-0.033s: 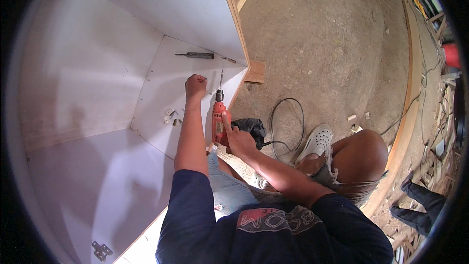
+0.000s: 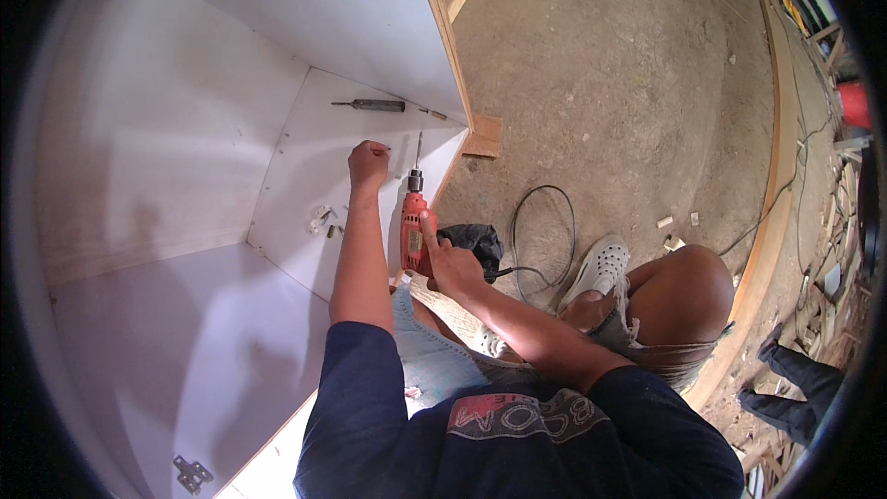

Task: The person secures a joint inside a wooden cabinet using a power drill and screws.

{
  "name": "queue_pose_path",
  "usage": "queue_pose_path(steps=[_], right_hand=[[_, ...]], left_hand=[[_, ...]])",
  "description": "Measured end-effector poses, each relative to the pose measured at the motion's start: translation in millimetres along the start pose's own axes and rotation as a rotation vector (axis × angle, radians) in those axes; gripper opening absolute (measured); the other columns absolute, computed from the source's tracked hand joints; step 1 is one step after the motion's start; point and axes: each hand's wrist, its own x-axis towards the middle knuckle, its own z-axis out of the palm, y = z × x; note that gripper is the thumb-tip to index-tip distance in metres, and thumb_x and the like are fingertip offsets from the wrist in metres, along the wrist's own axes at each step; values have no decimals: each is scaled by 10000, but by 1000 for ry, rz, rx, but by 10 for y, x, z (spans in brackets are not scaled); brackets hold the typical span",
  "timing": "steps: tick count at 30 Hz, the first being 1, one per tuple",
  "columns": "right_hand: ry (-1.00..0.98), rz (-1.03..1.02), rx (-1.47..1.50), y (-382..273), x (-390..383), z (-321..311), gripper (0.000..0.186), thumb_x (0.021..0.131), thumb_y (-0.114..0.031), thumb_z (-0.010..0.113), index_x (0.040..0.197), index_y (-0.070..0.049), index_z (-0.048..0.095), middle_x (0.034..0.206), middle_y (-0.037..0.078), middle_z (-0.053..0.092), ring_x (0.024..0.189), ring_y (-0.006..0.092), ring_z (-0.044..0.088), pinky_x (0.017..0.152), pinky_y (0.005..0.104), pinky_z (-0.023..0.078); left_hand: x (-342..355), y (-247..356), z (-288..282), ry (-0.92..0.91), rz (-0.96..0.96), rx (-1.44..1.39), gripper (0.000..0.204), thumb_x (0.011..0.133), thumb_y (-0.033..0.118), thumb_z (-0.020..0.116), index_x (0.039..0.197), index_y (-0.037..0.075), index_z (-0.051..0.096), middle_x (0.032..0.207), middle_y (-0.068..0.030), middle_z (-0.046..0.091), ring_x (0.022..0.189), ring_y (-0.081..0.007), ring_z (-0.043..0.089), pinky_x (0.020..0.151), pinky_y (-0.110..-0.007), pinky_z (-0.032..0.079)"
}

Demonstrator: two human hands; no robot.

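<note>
My right hand [image 2: 448, 263] grips a red corded drill [image 2: 413, 217], index finger along its body, with the long bit pointing into a white cabinet [image 2: 189, 176]. To the left of the bit, my left hand [image 2: 369, 163] is pinched on something small that I cannot make out. Beyond my hands, a dark slim tool [image 2: 377, 104] lies on the cabinet's side panel, near small pins [image 2: 432, 114] at the panel's edge. Several small fittings [image 2: 321, 221] lie beside my left forearm. A metal hinge [image 2: 192, 474] is at the lower left.
A wood piece [image 2: 483, 136] sticks out beside the cabinet. A black bag [image 2: 469, 242], a looped cable [image 2: 547, 188] and my shoe [image 2: 599, 268] are on the dusty floor. A long plank [image 2: 774, 185], scrap wood, a red bucket [image 2: 852, 103] and another person's dark-trousered legs [image 2: 790, 402] are at right.
</note>
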Motion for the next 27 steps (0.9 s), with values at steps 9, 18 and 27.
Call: queue_pose_path(steps=[9,18,27], right_hand=[[14,-32,-24,26,0,27,1266,800,-109,783,1677,-135,-129,1156,322,654,951,458,729,798,519,610],[-5,-4,-22,68,23,41,1193,828,-110,739,1682,-116,-94,1143,321,666,954,454,735,800,537,610],[6,-10,-16,56,14,27,1236,818,-119,773,1681,-122,-113,1152,313,666,957,448,734,803,529,609]], left_hand=[[139,536,350,79,40,-299,196,880,191,778,1002,38,762,899,-113,787,838,-237,760,817,-363,592],[68,821,544,-91,-261,-655,125,949,51,711,1056,-15,714,862,-82,738,727,-153,736,604,-285,618],[34,837,517,-129,-264,-688,145,951,62,721,1082,1,717,891,-81,751,713,-149,734,604,-288,616]])
